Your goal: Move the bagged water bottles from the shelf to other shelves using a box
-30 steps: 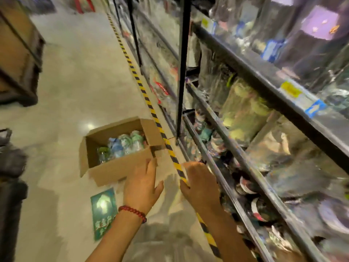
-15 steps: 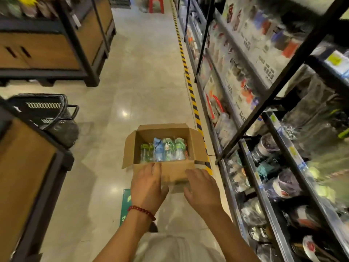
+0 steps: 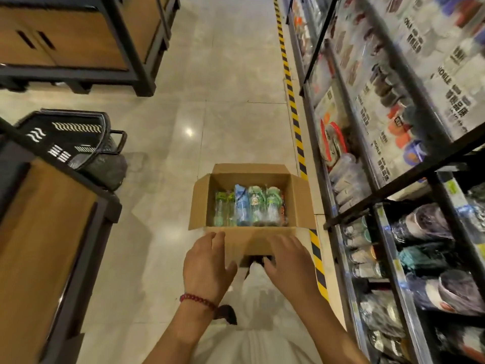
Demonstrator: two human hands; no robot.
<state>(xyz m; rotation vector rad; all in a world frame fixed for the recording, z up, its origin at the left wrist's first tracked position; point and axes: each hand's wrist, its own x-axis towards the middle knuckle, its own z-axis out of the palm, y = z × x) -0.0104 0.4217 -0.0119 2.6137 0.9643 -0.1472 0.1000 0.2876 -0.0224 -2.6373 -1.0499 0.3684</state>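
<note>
The box (image 3: 252, 203) sits on the floor (image 3: 168, 143) at centre frame, all four flaps folded outward. Inside it, the bottles (image 3: 249, 206) stand upright in clear bags, packed side by side in a row: green caps at 9 o'clock within the box, one blue beside them, then two more green toward 3 o'clock.

The left hand (image 3: 207, 266) is at 7 o'clock of the box, palm down. Its fingers (image 3: 217, 240) are straight and slightly spread, with the tips over the near flap; contact cannot be confirmed. A red bead bracelet (image 3: 198, 300) circles the left wrist.

The right hand (image 3: 288, 261) is at 5 o'clock of the box, palm down. Its fingers (image 3: 280, 245) are spread and slightly bent over the near flap. It holds nothing.

The shelf (image 3: 388, 179) runs along the 3 o'clock side of the frame, black-framed and stocked with bagged goods. A yellow-black tape line (image 3: 294, 106) lies on the floor along the shelf foot and passes just beside the box's right flap.

At 9 o'clock, a black basket (image 3: 76, 140) stands on the floor, well apart from the box. Wood-panelled stands (image 3: 42, 232) occupy 8 o'clock and 11 o'clock.
</note>
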